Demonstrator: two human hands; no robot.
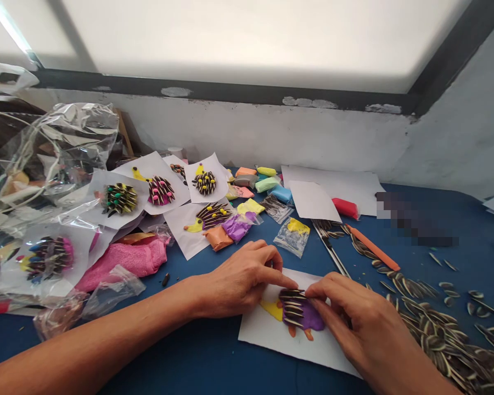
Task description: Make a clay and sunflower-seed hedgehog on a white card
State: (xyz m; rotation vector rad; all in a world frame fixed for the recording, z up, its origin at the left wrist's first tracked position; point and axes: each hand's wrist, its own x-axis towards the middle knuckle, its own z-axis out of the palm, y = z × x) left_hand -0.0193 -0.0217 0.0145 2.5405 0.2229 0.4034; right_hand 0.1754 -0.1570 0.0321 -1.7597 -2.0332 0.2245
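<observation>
Purple clay hedgehog (298, 314) on white paper (263, 329), near desk (197, 356) edge: approx. half spiked w/ seeds, right part bare, judging by look. Left hand (241, 280) loosely curled, fingertip pressing seeds. Right hand (354, 318) pinching at top, seed probably. Loose seeds (436, 329) just beside.

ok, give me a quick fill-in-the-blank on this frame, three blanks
1. Both hands, left hand and right hand, touch a clay hedgehog whose body is ____.
2. The hedgehog lies on a sheet of white ____.
3. The loose seeds lie on the person's ____ side.

Missing words: purple; paper; right
</observation>
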